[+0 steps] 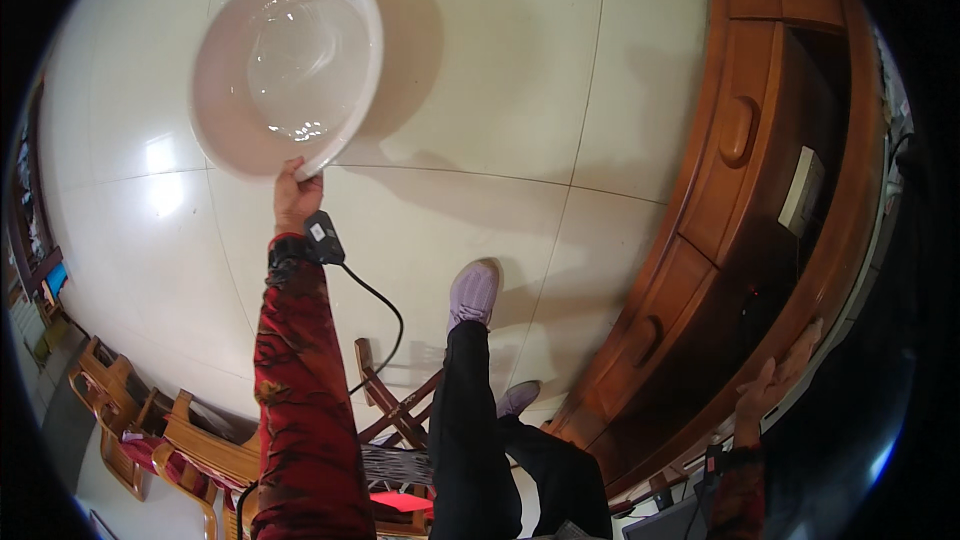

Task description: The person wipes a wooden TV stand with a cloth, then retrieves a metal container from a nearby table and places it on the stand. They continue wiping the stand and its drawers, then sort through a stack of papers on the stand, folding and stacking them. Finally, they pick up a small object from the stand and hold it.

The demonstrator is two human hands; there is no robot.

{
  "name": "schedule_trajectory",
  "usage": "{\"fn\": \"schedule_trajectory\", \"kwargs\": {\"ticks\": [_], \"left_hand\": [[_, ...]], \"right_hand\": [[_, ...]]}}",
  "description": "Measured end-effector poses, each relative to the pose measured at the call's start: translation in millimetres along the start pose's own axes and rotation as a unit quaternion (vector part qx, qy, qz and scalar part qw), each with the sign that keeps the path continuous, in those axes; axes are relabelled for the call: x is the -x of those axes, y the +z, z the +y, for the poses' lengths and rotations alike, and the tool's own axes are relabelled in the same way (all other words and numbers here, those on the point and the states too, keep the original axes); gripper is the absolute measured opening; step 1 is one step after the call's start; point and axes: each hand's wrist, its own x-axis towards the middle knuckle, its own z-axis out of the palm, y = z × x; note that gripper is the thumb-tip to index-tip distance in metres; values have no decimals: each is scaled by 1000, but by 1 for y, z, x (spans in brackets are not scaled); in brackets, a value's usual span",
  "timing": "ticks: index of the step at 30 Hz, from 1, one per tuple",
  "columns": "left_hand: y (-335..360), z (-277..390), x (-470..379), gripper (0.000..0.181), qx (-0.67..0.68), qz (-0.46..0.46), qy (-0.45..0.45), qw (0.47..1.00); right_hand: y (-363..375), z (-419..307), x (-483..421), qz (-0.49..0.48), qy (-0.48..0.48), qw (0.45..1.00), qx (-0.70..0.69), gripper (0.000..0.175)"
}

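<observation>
My left hand (298, 191) grips the near rim of a pale pink plastic basin (225, 112), thumb at the rim. Clear water (311, 67) in the basin catches bright glints. The basin casts a shadow to its right; whether it touches the floor I cannot tell. A black device (324, 238) with a cable sits at my left wrist. At the far right, my right hand (780, 371) is spread along the top edge of a brown wooden cabinet (806, 345), holding nothing that I can see.
Drawers with wooden handles (739, 131) line the cabinet front. A white box (801, 191) stands on its open shelf. Glossy tiles (480, 112) cover the floor. A folding stool (394, 412) is beside my legs, and wooden chairs (180, 435) stand at lower left.
</observation>
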Motion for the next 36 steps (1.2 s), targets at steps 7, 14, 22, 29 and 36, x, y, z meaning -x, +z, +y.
{"fn": "schedule_trajectory", "kwargs": {"ticks": [7, 14, 22, 29, 36], "left_hand": [[5, 61, -48, 6, -31, -60, 29, 997], [30, 56, 0, 47, -40, 78, 3, 996], [-97, -64, 164, 41, -536, -231, -153, 797], [-197, -161, 361, 49, -761, -410, -180, 469], [-202, -187, 419, 32, -797, -510, -49, 321]], "right_hand": [[8, 6, 4, 16, 0, 999, -31, 63], [2, -6, -8, 8, -35, 999, 26, 61], [7, -1, -4, 44, -22, 998, 25, 60], [-2, 19, 11, 40, 29, 999, -10, 62], [9, 36, 23, 112, 70, 991, -14, 69]]}}
